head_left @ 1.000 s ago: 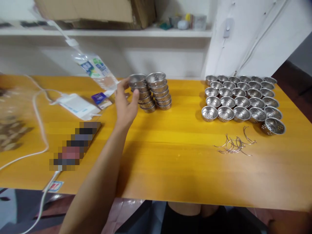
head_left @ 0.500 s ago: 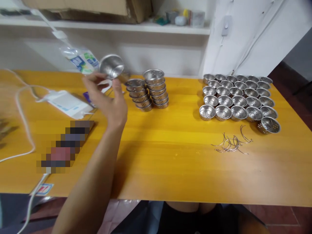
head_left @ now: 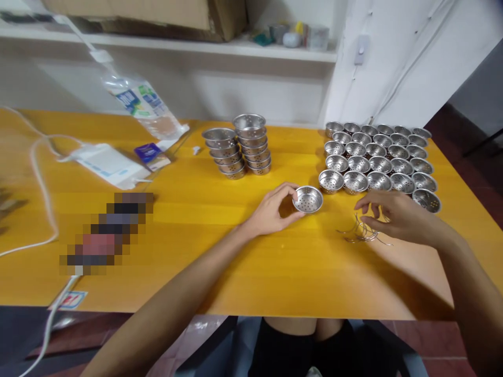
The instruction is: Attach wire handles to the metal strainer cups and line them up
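Observation:
My left hand grips a small perforated steel cup by its rim, holding it just above the yellow table near the middle. My right hand hovers over a small pile of bent wire handles, fingers curled and apart, with nothing clearly pinched. Two stacks of the same cups stand behind my left hand. Several rows of single cups are laid out at the right, just beyond my right hand.
A plastic bag with a tube, a white pouch and a small blue packet lie at the left. A white cable loops across the left side. A shelf with a cardboard box runs along the wall.
My left hand carried the cup from up near the stacks down and right to the table's middle. My right hand has come into view over the wire handles.

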`<action>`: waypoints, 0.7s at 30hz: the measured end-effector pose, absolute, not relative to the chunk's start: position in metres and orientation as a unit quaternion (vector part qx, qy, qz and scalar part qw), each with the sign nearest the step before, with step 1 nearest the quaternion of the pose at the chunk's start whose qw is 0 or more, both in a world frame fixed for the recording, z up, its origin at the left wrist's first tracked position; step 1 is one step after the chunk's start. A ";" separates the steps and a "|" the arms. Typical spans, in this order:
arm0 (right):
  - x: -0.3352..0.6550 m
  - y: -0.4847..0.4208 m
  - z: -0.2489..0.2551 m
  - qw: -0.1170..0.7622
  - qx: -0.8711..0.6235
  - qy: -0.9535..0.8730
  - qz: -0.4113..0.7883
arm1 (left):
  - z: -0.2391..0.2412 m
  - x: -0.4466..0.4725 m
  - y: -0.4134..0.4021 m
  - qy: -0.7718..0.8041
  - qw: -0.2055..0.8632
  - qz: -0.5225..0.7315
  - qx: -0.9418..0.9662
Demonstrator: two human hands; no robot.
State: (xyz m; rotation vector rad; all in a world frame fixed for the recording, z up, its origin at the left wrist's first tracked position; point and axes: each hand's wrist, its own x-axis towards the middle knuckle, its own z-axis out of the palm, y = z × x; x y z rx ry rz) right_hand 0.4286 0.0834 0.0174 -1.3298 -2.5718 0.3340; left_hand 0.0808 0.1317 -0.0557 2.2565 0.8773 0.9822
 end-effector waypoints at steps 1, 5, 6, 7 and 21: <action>0.429 0.087 0.012 0.087 -0.453 -0.876 0.142 | -0.055 0.082 0.130 0.318 0.271 0.354 0.837; 0.416 0.096 -0.013 0.027 -0.449 -0.872 0.195 | -0.054 0.083 0.126 0.281 0.306 0.312 0.855; 0.412 0.094 -0.018 0.030 -0.447 -0.874 0.187 | -0.055 0.083 0.125 0.271 0.312 0.301 0.859; 0.407 0.092 -0.023 0.034 -0.446 -0.877 0.178 | -0.056 0.083 0.125 0.264 0.318 0.291 0.863; 0.389 0.084 -0.040 0.017 -0.435 -0.900 -0.028 | -0.060 0.089 0.119 0.315 0.452 0.290 0.783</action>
